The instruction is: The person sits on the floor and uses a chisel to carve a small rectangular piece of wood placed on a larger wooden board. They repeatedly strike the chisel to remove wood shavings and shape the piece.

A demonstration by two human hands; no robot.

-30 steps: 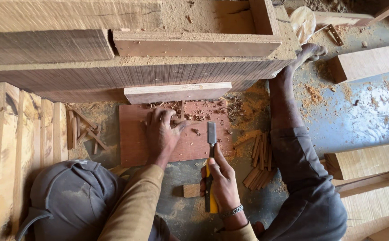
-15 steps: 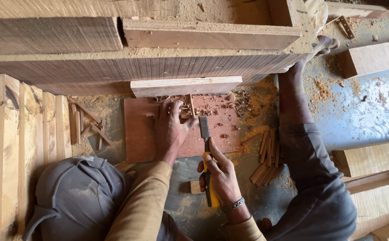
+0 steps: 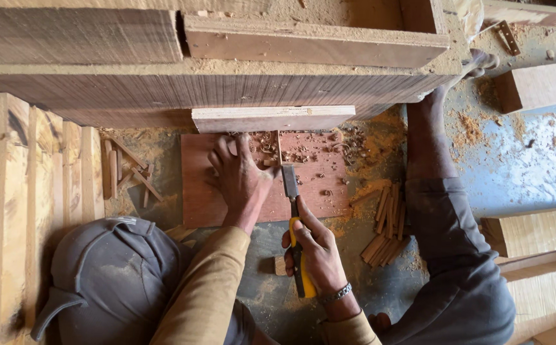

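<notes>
The left hand [image 3: 243, 182] lies flat on the reddish-brown flat wooden board [image 3: 201, 201], fingers [image 3: 217, 160] spread and pressing down, seemingly to pin the board to the floor so it does not slide under the cutting. The right hand [image 3: 319, 252] has its fingers wrapped tight round the yellow-and-black handle of a steel-bladed chisel [image 3: 294, 217]. Its blade reaches forward past the right fingers onto the board, just beside the left thumb, where a thin upright wood strip [image 3: 280, 148] stands. Curled wood shavings [image 3: 303, 153] lie beyond the blade tip, likely from paring. A pale plank [image 3: 271, 118] sits at the board's far edge, ahead of both hands, perhaps as a stop. A bundle of small wooden sticks [image 3: 386, 230] lies right of the chisel hand, within reach.
</notes>
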